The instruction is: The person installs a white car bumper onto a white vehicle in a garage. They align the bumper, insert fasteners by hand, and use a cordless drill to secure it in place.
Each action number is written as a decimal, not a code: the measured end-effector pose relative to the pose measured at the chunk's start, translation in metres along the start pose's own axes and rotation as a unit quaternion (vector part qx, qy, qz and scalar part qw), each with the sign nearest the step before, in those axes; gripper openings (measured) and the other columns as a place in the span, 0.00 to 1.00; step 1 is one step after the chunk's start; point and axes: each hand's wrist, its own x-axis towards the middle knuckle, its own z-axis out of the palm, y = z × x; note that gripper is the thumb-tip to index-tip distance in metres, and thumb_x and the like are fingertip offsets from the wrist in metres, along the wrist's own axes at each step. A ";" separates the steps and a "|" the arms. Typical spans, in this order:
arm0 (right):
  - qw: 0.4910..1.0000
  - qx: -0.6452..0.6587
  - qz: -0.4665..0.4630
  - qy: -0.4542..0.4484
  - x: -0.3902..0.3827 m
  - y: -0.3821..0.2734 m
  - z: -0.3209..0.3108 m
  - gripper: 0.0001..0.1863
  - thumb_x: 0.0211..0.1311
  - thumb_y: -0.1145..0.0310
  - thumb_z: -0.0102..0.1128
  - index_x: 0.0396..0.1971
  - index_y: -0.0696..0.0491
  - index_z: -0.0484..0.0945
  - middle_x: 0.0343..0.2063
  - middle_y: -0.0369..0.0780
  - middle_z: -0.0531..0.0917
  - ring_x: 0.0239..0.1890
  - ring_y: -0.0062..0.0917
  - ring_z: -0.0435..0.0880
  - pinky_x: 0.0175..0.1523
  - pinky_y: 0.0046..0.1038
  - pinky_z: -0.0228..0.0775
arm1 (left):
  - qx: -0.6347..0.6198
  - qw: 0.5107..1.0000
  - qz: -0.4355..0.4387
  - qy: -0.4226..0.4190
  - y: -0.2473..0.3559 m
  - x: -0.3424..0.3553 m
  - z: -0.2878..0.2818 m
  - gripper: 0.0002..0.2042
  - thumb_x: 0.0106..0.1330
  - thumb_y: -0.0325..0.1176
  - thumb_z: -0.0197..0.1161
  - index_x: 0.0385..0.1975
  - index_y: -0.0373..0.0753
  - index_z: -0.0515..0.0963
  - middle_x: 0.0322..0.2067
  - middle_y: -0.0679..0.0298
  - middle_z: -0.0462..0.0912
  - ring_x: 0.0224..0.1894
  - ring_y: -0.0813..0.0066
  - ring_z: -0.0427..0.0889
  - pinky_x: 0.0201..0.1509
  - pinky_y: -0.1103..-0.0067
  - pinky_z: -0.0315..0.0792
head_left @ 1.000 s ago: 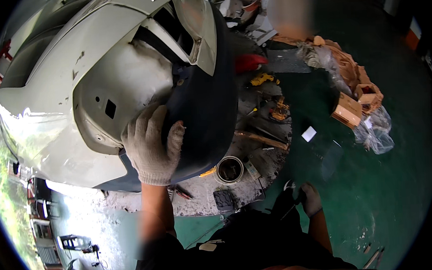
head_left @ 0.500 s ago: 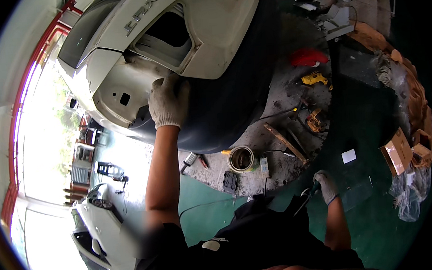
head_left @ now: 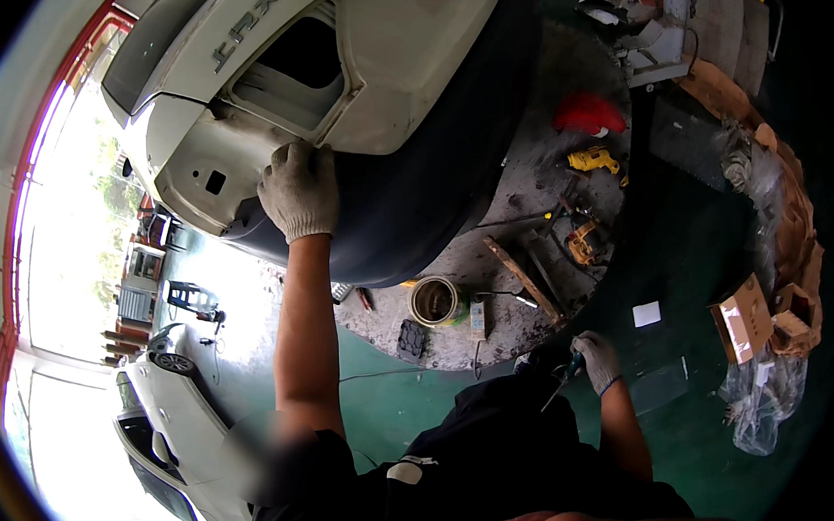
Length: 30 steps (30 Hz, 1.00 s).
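Note:
The rear of a white car stands before me, with a raised tailgate panel (head_left: 405, 70) above a dark bumper (head_left: 413, 194). My left hand (head_left: 300, 191), in a pale knitted glove, is at the tailgate's lower edge, where the white body meets the bumper. Its fingers bend over that edge and their tips are hidden. Down by my right side, my gloved right hand (head_left: 597, 362) is closed around a screwdriver (head_left: 566, 378) with a green handle. The thin metal shaft slants down toward my dark clothing.
On a round grey platform (head_left: 374, 335) stand an open can (head_left: 436, 301), a wooden stick (head_left: 523, 278), a yellow power tool (head_left: 592, 160) and a red piece (head_left: 588, 113). Cardboard boxes (head_left: 745, 317) and plastic wrap lie right. Another white car (head_left: 174, 419) is parked left.
My left hand's fingers have drawn in closer at the tailgate edge. The right hand stays low with the screwdriver, turned slightly. The whole view has shifted a little, moving most things leftward.

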 end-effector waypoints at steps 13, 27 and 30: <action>0.995 -0.068 -0.071 0.033 0.065 -0.044 -0.040 0.10 0.65 0.63 0.58 0.29 0.55 0.78 0.27 0.34 0.77 0.32 0.21 0.76 0.40 0.26 0.70 | -0.028 0.998 -0.057 0.029 -0.002 -0.005 -0.005 0.09 0.59 0.41 0.72 0.33 0.46 0.83 0.43 0.64 0.85 0.45 0.57 0.83 0.50 0.59 0.72; 0.989 0.021 0.004 -0.148 0.114 -0.135 0.066 0.11 0.69 0.64 0.56 0.35 0.57 0.77 0.24 0.40 0.80 0.25 0.29 0.83 0.30 0.34 0.82 | -0.098 0.990 -0.105 -0.008 -0.004 -0.002 -0.014 0.12 0.55 0.41 0.74 0.34 0.44 0.81 0.43 0.60 0.81 0.45 0.56 0.82 0.49 0.60 0.73; 0.987 -0.026 -0.002 -0.158 0.121 -0.145 0.072 0.10 0.70 0.64 0.56 0.35 0.57 0.77 0.24 0.40 0.80 0.25 0.29 0.83 0.32 0.33 0.82 | -0.093 0.989 -0.111 0.000 -0.004 -0.005 -0.010 0.15 0.55 0.42 0.74 0.38 0.43 0.81 0.43 0.60 0.81 0.45 0.57 0.82 0.49 0.61 0.73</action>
